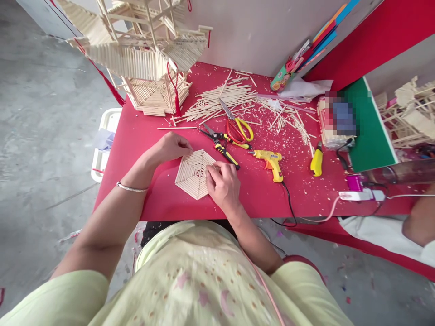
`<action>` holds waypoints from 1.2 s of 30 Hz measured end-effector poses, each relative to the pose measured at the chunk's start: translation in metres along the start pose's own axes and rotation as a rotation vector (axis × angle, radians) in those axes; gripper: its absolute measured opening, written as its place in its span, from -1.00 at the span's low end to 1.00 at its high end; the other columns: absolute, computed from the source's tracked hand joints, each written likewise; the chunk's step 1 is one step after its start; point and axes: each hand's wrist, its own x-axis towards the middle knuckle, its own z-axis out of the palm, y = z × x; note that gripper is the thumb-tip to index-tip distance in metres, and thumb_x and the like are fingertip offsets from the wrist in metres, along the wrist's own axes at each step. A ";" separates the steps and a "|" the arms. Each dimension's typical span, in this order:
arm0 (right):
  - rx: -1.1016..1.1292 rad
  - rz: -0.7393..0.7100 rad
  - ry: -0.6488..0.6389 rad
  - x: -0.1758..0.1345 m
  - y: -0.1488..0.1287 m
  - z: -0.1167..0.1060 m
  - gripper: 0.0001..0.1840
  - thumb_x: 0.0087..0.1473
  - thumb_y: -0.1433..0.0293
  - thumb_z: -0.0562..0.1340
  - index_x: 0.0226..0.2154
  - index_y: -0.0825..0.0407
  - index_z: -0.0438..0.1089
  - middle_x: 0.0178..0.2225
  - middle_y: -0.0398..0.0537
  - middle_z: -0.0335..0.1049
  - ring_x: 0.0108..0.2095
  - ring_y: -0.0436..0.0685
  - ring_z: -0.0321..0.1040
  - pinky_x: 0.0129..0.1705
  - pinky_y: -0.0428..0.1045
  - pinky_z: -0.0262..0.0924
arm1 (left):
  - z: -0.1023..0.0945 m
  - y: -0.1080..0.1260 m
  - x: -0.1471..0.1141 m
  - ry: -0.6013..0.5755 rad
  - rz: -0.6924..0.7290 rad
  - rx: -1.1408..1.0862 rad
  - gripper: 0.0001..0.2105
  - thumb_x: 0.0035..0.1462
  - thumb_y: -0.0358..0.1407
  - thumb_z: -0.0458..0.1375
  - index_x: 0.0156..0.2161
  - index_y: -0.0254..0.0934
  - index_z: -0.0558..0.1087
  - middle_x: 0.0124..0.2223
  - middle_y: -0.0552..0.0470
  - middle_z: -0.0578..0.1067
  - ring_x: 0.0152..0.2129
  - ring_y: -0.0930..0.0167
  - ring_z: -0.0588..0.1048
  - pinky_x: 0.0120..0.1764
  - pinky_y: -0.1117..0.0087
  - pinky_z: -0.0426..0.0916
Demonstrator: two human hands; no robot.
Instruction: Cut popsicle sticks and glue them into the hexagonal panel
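A flat hexagonal panel of thin wooden sticks (190,175), laid in rings around a small star-like centre, rests on the red tabletop near its front edge. My right hand (224,184) grips the panel's right side, fingers bent over it. At its upper left edge is my left hand (171,147), thumb and fingers pinched together; what lies between the fingertips is hidden. Just beyond the panel are yellow-and-black cutting pliers (222,151) and scissors with red and yellow handles (239,129). A yellow glue gun (270,162) lies to the right.
A stick-built pagoda model (136,63) with red tassels stands at the back left. Loose sticks (220,99) and chips cover the rear of the red table (163,203). Rightward are a yellow-handled cutter (316,160), a power strip (360,195) and another person's arm (421,217).
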 end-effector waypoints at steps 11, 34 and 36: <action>-0.031 -0.011 -0.009 0.004 -0.003 -0.004 -0.70 0.36 0.38 0.19 0.05 -0.03 0.56 0.04 0.09 0.46 0.02 0.24 0.30 0.09 0.12 0.33 | 0.001 -0.009 0.005 0.007 -0.004 -0.002 -0.82 -0.16 -0.27 0.30 -0.43 -0.29 0.69 -0.56 0.07 0.50 -0.59 0.50 0.32 -0.52 0.48 0.20; -0.106 -0.014 -0.019 0.015 -0.002 0.007 -0.65 0.36 0.40 0.18 0.12 -0.02 0.52 -0.05 0.08 0.40 -0.07 0.16 0.35 -0.07 0.01 0.31 | -0.002 -0.012 0.006 -0.043 0.036 0.010 -0.76 -0.13 -0.26 0.28 -0.35 -0.29 0.72 -0.50 0.05 0.58 -0.56 0.48 0.36 -0.48 0.48 0.25; -0.099 -0.013 -0.013 0.014 -0.001 0.008 -0.65 0.36 0.40 0.18 0.12 -0.02 0.52 -0.04 0.08 0.40 -0.07 0.15 0.36 -0.07 0.01 0.31 | -0.002 -0.012 0.006 -0.047 0.031 -0.006 -0.76 -0.13 -0.25 0.29 -0.34 -0.29 0.73 -0.49 0.04 0.58 -0.55 0.48 0.36 -0.47 0.48 0.25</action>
